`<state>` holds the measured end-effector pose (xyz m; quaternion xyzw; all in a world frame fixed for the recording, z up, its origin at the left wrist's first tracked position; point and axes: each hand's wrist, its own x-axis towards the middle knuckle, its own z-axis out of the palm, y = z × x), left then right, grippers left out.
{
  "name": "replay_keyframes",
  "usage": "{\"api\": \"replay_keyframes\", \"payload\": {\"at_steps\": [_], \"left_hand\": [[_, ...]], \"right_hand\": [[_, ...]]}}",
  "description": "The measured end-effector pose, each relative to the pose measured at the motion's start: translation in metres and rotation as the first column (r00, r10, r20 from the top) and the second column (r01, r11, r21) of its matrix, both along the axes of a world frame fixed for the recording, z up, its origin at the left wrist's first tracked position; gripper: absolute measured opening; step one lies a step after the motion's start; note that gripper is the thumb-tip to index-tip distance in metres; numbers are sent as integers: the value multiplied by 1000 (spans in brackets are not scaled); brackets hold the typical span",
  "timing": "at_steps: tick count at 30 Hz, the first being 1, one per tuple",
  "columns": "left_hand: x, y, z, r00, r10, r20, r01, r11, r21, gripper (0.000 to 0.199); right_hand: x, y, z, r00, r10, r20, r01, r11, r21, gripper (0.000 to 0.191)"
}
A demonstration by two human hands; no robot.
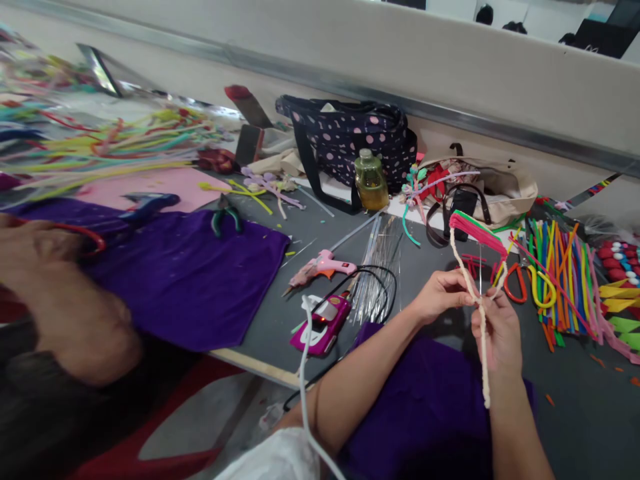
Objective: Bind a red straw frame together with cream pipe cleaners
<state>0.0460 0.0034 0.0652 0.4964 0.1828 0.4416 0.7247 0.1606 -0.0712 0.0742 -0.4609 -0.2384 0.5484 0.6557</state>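
My left hand point(447, 293) pinches the left strand of a cream pipe cleaner point(484, 353), close to where its strands cross. Just below that crossing, my right hand point(503, 327) has its fingers closed on the same cream piece, whose tail hangs down in front of the palm. From the crossing the two cream strands spread upward in a V to a pink and green pipe-cleaner bar point(477, 235). A thin, straight silvery rod stands inside the V. Below both hands lies a purple cloth point(420, 400).
Scissors with red and yellow handles point(541, 287) lie beside colourful pipe cleaners point(563, 273). A pink glue gun point(320, 268), a magenta power strip point(323, 327) and a bottle point(371, 180) stand left. A dotted bag point(350, 143) is behind. Another person's arm point(75, 313) reaches in at left.
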Motion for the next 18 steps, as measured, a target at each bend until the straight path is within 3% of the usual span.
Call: {"api": "replay_keyframes", "payload": {"at_steps": [5, 10, 14, 18], "left_hand": [[11, -7, -2, 998, 48, 49, -41, 988, -147, 29], [18, -9, -7, 990, 136, 23, -127, 962, -241, 30], [22, -9, -11, 979, 205, -22, -202, 929, -310, 27], [23, -9, -12, 960, 266, -82, -278, 911, -303, 22]], "right_hand": [[-5, -1, 2, 963, -217, 160, 198, 972, 126, 31], [-7, -3, -5, 778, -442, 446, 316, 889, 331, 24], [-7, -2, -18, 688, -450, 569, 260, 885, 386, 19], [-6, 1, -23, 704, -409, 580, 243, 907, 344, 20]]}}
